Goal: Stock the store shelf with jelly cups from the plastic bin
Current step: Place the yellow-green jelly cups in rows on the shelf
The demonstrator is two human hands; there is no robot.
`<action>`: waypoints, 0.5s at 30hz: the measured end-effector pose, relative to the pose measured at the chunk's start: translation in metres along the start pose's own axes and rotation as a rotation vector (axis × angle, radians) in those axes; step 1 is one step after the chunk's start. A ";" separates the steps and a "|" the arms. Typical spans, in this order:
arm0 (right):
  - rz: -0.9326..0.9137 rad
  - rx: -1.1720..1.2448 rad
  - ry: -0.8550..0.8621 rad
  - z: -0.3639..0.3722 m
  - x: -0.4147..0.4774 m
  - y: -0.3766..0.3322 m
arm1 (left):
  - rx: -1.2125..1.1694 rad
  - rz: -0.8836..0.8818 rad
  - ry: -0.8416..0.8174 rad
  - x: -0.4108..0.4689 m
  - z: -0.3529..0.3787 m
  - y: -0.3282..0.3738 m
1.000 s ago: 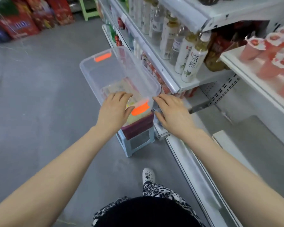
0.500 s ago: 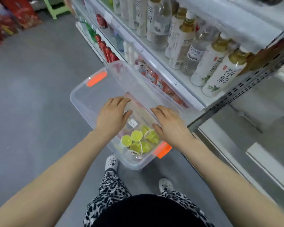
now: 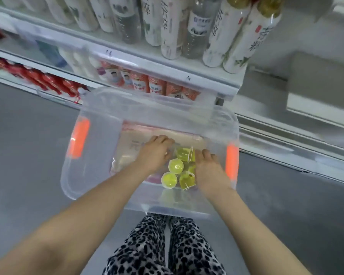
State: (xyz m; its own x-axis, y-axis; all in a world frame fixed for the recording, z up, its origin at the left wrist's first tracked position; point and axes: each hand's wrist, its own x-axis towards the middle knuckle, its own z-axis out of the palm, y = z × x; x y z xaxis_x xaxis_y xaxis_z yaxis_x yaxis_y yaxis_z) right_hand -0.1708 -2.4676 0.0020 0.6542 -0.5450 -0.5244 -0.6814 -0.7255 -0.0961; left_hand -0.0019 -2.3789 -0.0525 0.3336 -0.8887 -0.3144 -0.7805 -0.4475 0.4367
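Note:
A clear plastic bin (image 3: 95, 165) with orange latches stands in front of me, close to the shelf. Several yellow-green jelly cups (image 3: 175, 166) lie in its right half, some of them on their sides. Both my hands are down inside the bin. My left hand (image 3: 154, 152) is at the left of the cups with its fingers bent downwards. My right hand (image 3: 209, 169) is at their right, its fingertips against a tilted cup (image 3: 184, 154). The hands hide whether either one grips a cup.
The store shelf (image 3: 167, 71) runs across the top. White-labelled drink bottles (image 3: 234, 36) stand on its upper level and small red-labelled bottles (image 3: 157, 86) below. Grey floor lies to the left. My leopard-print trousers (image 3: 167, 245) are under the bin's near edge.
The view has swung to face the shelf, with the bin now crosswise. Both hands have gone from the bin's rim down to the jelly cups.

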 end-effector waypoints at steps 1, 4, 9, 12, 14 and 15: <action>0.024 -0.010 -0.013 0.001 0.001 -0.001 | 0.003 0.039 -0.057 0.009 0.009 0.002; 0.076 -0.008 -0.053 0.000 0.010 -0.002 | 0.027 0.153 -0.161 0.035 0.031 0.009; 0.163 0.021 -0.085 0.008 0.028 -0.004 | 0.040 0.216 -0.229 0.058 0.046 0.003; 0.197 0.030 -0.091 0.018 0.042 -0.009 | 0.063 0.131 -0.246 0.052 0.037 -0.018; 0.200 0.033 -0.098 0.022 0.054 -0.013 | 0.070 0.100 -0.234 0.048 0.029 -0.038; 0.198 0.025 -0.101 0.024 0.060 -0.015 | 0.066 0.087 -0.236 0.045 0.025 -0.047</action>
State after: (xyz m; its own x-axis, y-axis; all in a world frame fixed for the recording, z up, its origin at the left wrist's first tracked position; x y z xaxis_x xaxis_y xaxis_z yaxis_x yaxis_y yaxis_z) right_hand -0.1291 -2.4795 -0.0485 0.4717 -0.6301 -0.6168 -0.8021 -0.5972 -0.0034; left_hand 0.0366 -2.3959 -0.1083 0.1376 -0.8722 -0.4695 -0.8364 -0.3562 0.4167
